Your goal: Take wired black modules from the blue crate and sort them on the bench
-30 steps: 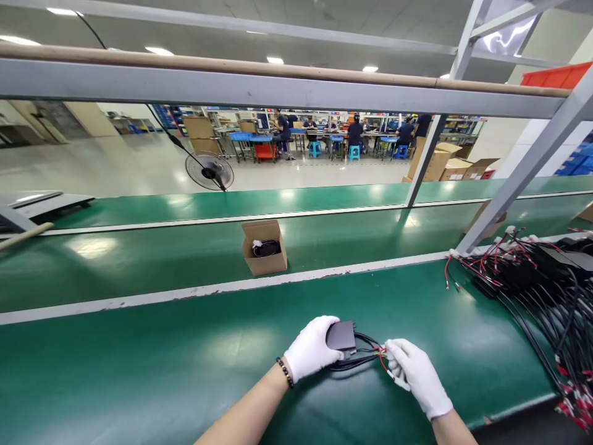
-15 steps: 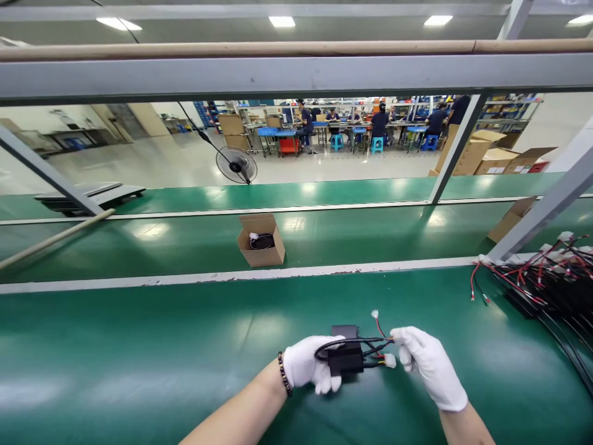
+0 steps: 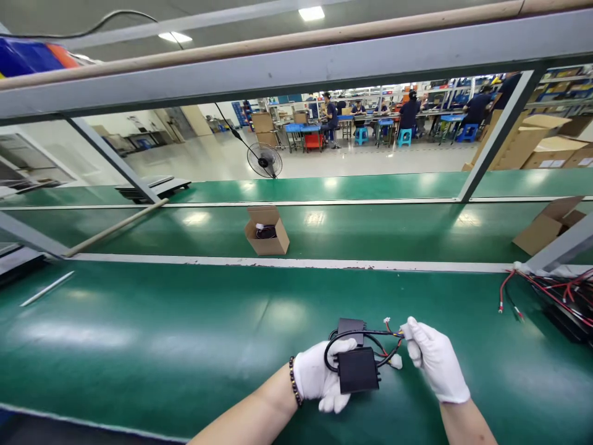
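Your left hand (image 3: 322,374) grasps the front black box (image 3: 358,371), now parted further from the rear black box (image 3: 351,329) beyond that grip, exposing leads (image 3: 380,333) toward the white connector (image 3: 404,330) your right hand (image 3: 433,358) pinches.

- We are in a factory assembly workshop.
- Before us run long green-topped workbenches (image 3: 176,321) under a metal frame (image 3: 296,69).
- We see workers (image 3: 409,113) seated on blue stools (image 3: 404,137), stocked shelving (image 3: 563,101) and cardboard cartons (image 3: 549,153) beyond.

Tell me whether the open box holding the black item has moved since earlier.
No: the box still sits just behind the same scuffed stretch of the white strip.
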{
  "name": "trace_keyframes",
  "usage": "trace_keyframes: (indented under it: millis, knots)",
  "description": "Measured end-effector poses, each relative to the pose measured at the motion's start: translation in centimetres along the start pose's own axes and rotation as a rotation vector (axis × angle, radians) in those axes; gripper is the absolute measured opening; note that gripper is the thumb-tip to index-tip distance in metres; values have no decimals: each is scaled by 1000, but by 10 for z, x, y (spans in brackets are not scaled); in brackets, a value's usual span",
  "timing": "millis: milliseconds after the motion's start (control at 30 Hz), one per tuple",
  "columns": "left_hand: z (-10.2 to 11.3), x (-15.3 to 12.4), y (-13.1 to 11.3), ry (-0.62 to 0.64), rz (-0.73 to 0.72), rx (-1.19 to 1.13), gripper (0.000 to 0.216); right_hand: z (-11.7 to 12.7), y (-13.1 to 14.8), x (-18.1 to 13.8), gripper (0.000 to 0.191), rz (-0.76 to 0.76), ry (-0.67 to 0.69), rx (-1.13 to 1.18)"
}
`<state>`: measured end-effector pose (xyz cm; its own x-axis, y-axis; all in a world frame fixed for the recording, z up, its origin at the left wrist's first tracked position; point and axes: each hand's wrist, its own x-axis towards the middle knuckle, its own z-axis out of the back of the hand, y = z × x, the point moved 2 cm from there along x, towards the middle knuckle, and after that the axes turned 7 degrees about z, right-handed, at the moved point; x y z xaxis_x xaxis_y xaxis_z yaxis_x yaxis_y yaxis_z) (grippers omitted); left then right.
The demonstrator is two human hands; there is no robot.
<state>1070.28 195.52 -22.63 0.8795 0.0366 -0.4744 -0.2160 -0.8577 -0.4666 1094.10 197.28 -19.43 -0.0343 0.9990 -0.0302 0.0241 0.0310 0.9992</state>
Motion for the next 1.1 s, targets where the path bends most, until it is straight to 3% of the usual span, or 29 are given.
trace_keyframes:
  millis: [100,300,433,500,567,767,967,1100]
  knots:
    - [-4,3,6,-60,-47,10,81,0,-3,0,47,-26,-12,76]
    - [-44,-8,8,-395,-359,48,64,10,-1,-13,46,53,-49,260]
    - [-65,-26,-5,-776,-490,513,65,18,12,-34,39,145,-8,252]
    - [-66,-38,-18,-992,-511,788,71,17,18,-43,39,160,3,184]
    - [-61,-50,-35,-1125,-507,955,77,13,22,-47,44,165,7,126]
    - [-43,-63,-63,-1259,-484,1175,77,2,12,-33,56,217,92,-60]
    - [-15,-43,-56,-1284,-409,1234,77,8,-12,-12,50,211,134,-244]
    - [0,-30,-49,-1257,-357,1240,80,5,-26,-10,38,226,287,-295]
